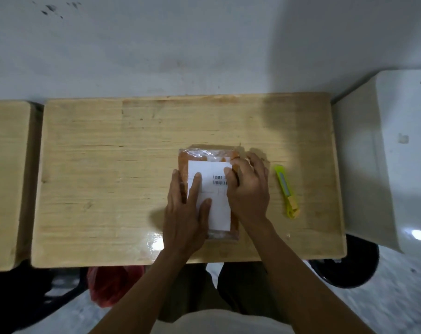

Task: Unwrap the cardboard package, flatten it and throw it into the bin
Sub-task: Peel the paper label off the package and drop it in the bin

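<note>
A flat brown cardboard package (199,156), wrapped in clear tape and bearing a white shipping label (210,172), lies on the wooden table (108,165), right of centre. My left hand (186,210) lies flat on its left side, fingers straight, pressing it down. My right hand (249,186) is at the package's right edge with its fingers curled around that edge and the thumb on the label. A yellow-green utility knife (286,191) lies on the table just right of my right hand, untouched.
A second wooden table (4,177) stands at the left. A white cabinet or bin-like box (383,153) is at the right, a black round stool base (349,268) below it. A red plastic bag (110,285) sits under the table near my knees.
</note>
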`<action>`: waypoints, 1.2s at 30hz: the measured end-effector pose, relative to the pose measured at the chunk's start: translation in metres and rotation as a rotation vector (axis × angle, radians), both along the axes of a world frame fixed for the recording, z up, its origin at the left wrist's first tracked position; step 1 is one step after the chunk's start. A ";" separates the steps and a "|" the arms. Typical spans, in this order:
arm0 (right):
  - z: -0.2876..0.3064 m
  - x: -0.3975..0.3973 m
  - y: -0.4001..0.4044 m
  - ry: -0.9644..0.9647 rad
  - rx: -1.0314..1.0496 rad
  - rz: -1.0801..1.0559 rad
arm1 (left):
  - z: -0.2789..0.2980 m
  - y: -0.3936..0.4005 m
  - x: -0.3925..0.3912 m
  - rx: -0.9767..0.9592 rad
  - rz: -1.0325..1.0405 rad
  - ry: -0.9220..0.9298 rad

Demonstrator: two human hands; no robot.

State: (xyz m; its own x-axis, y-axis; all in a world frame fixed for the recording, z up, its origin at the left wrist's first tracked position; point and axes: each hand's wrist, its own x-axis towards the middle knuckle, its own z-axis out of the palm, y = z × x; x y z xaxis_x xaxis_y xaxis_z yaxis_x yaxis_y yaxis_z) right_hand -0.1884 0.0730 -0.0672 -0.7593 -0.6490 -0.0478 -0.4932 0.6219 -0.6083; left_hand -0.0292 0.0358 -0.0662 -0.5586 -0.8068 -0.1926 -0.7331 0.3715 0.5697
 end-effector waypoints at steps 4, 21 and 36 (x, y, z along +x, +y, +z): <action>0.011 -0.001 -0.002 -0.058 0.009 -0.001 | -0.002 -0.001 0.000 -0.012 -0.007 0.011; 0.015 -0.014 -0.010 -0.007 -0.022 0.105 | -0.004 0.001 -0.001 -0.056 0.002 -0.012; 0.018 0.003 0.003 -0.124 -0.153 0.153 | -0.004 0.003 0.000 -0.044 0.008 -0.019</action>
State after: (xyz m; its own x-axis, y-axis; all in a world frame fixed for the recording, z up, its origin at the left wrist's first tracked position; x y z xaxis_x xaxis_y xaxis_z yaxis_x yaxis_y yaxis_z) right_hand -0.1859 0.0761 -0.0497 -0.6458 -0.7630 -0.0271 -0.4903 0.4416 -0.7514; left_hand -0.0290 0.0391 -0.0700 -0.5490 -0.8190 -0.1669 -0.7464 0.3906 0.5388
